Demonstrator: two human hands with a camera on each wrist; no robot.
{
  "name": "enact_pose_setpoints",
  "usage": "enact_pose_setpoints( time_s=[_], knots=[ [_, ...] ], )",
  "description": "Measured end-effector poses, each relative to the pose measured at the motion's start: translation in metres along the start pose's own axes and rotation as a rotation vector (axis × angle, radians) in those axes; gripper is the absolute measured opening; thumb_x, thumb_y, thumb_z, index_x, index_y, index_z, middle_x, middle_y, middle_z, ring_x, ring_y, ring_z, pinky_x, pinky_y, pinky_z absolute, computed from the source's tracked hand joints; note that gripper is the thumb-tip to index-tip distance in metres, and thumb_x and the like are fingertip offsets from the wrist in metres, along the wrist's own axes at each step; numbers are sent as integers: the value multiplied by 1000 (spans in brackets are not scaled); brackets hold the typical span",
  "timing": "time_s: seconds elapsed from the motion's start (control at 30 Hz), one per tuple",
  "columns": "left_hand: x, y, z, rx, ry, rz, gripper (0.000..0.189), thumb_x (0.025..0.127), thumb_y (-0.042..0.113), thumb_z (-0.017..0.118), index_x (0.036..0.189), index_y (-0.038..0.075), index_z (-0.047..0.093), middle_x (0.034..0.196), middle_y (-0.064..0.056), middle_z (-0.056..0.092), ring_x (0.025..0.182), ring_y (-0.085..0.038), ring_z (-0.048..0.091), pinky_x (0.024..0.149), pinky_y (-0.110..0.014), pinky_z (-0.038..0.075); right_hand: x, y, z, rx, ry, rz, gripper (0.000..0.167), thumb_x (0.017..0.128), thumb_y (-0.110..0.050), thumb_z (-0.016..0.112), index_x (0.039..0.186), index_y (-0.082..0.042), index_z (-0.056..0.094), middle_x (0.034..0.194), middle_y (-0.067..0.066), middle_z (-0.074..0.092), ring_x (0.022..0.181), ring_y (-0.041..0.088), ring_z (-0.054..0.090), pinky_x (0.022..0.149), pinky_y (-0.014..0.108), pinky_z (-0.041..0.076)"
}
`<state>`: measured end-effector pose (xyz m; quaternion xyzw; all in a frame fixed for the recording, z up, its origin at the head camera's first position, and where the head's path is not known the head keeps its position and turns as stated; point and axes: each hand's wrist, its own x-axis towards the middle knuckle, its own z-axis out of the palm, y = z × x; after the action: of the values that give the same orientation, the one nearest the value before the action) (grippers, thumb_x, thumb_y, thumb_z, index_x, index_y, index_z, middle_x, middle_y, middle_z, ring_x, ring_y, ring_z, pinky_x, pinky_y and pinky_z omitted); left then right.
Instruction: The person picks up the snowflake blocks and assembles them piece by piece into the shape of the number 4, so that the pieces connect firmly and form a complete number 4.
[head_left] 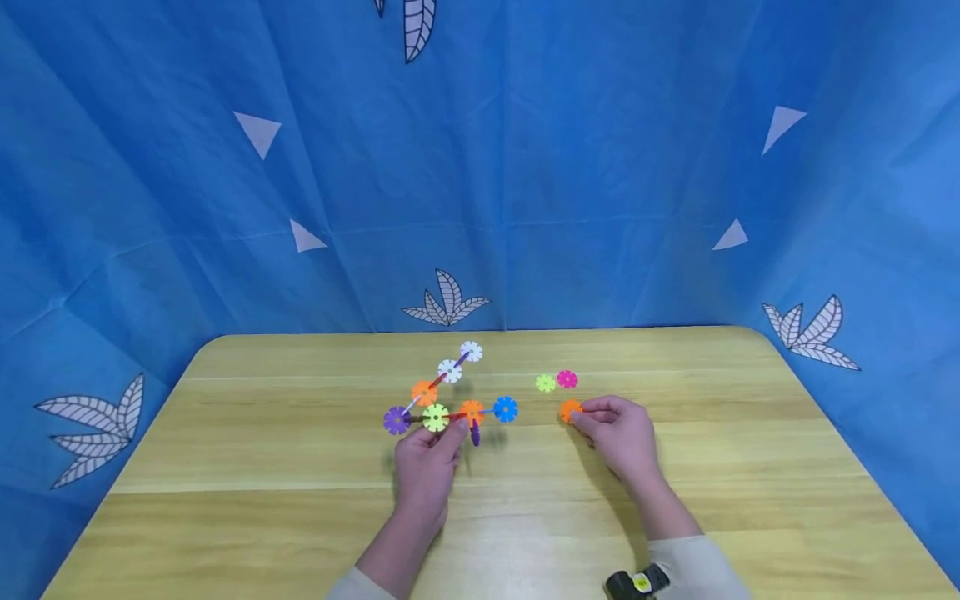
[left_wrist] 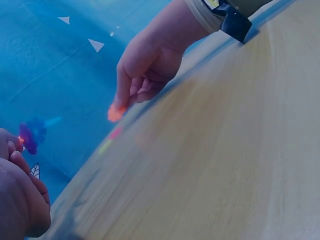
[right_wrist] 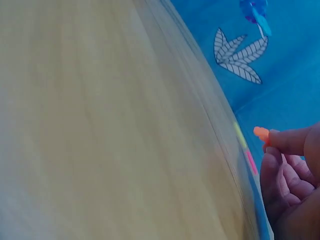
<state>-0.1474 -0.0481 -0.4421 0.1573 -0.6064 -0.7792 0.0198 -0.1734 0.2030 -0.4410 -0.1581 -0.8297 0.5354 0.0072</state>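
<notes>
My left hand (head_left: 429, 471) grips a linked chain of notched plastic discs near its orange disc (head_left: 472, 412). Along the chain run a purple disc (head_left: 397, 421), a light green disc (head_left: 436, 417), another orange disc, two white discs and, at the right end, a blue disc (head_left: 506, 409). A purple disc seen edge-on (head_left: 476, 433) hangs below the held orange one. Between thumb and fingertips my right hand (head_left: 621, 435) pinches a separate orange disc (right_wrist: 260, 133), apart from the chain. The left fingers behind the chain are partly hidden.
On the wooden table (head_left: 300, 517), a loose yellow-green disc (head_left: 545, 383) and a pink disc (head_left: 567, 379) lie side by side, just beyond the right hand. A blue cloth (head_left: 600, 167) hangs behind the table's far edge. A black strapped device (head_left: 637, 582) sits at the right wrist.
</notes>
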Motion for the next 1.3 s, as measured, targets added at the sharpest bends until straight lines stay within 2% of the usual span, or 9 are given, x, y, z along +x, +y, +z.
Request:
enact_pose_setpoints(
  time_s=[0.2, 0.33, 0.7, 0.93, 1.1, 1.3],
  knots=[
    [0, 3, 1, 4, 12, -11, 20, 86, 13, 80, 93, -4, 72, 72, -6, 61, 57, -9, 47, 47, -18, 40, -12, -8, 10, 119, -46, 36, 19, 83, -5, 80, 97, 2, 70, 80, 10, 69, 65, 22, 63, 58, 27, 56],
    [1, 3, 1, 1, 11, -8, 18, 85, 13, 80, 90, -2, 72, 72, -6, 60, 57, -9, 47, 47, -17, 39, -22, -11, 16, 194, -72, 42, 19, 82, -2, 79, 97, 3, 70, 80, 12, 69, 66, 22, 64, 60, 28, 57],
    [3, 1, 1, -8, -2, 16, 19, 85, 13, 80, 87, -4, 72, 68, -5, 58, 55, -9, 45, 45, -16, 37, -44, -22, 28, 249, -124, 44, 16, 80, -2, 80, 92, 0, 70, 79, 14, 70, 68, 27, 66, 62, 32, 58],
    [1, 3, 1, 2, -21, 9, 18, 88, 14, 78, 91, -3, 72, 68, -4, 58, 55, -9, 46, 45, -17, 37, -54, -28, 36, 330, -194, 39, 18, 81, 0, 79, 96, 2, 70, 82, 14, 71, 72, 29, 67, 65, 30, 59],
    [1, 3, 1, 19, -22, 9, 17, 88, 15, 79, 91, -1, 73, 68, -6, 57, 55, -10, 46, 45, -17, 36, -61, -32, 42, 388, -246, 24, 21, 82, 0, 79, 99, 5, 68, 84, 16, 71, 73, 30, 68, 66, 34, 60],
    [-1, 5, 3, 26, -8, 3, 19, 87, 15, 79, 91, -3, 73, 67, -4, 57, 56, -9, 47, 46, -18, 39, -66, -34, 49, 445, -260, -8, 20, 83, 3, 76, 100, 7, 66, 85, 16, 69, 75, 34, 69, 70, 39, 61]
  ],
)
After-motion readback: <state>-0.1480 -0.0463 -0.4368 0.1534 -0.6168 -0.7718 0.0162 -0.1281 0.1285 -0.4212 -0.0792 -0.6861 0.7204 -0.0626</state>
